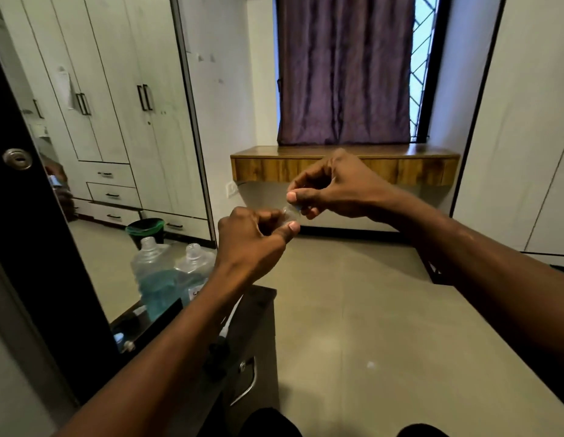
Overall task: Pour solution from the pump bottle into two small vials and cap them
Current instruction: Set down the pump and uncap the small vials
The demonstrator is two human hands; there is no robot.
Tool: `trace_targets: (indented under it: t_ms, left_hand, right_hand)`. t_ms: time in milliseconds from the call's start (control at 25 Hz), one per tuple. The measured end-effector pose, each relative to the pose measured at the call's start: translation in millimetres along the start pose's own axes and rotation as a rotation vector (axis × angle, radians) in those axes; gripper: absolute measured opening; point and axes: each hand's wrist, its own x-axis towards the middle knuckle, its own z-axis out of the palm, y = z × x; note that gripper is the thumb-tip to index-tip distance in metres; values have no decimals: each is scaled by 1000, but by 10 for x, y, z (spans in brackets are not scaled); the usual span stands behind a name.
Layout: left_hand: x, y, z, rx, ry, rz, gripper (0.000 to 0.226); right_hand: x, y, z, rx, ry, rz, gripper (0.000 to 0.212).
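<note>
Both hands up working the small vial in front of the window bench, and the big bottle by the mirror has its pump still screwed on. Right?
Not quite. The bottle by the mirror has an open neck with no pump on it, as the head view shows. The rest holds: left hand and right hand work the small vial.

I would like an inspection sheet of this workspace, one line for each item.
Surface: dark cabinet top at lower left, beside a mirror.
Job's things: small clear vial held in the air between both hands; bottle of blue liquid stands open, pump off, and is doubled in the mirror.
Clutter: small items at the cabinet's near edge, too blurred to name.
Grippers: left hand pinches the vial body; right hand has its grip on the vial's top, probably the cap.
Cables: nothing seen.
Surroundings: purple curtain, wooden shelf, tiled floor.
</note>
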Motion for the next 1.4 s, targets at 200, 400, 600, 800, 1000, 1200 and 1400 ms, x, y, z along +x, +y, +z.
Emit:
trace_targets:
  t_ms: [200,400,600,800,1000,1200,1400]
  left_hand:
    - [-30,-2,11,13,24,25,39]
    - [-47,-8,-47,92,16,73,36]
    - [-26,-193,-243,-179,-126,-148,18]
    - [-200,-437,-487,-303,-115,-216,19]
    - [-607,-882,-894,-230,146,-299,30]
    - [-1063,-1338,-1207,-61,222,-415,35]
    - [-1471,-1716,-1192,-15,201,-537,37]
  right_hand:
    - [-47,2,-154,185,-235,41,66]
    - [77,-45,56,-97,-39,9,35]
    - [133,-84,91,68,-133,-134,24]
    - [190,-112,178,207,-7,-125,28]
    - [241,-139,680,167,-61,-78,33]
    - [260,-244,1377,103,-203,-94,29]
    - [344,-288,2172,-55,-326,-180,26]
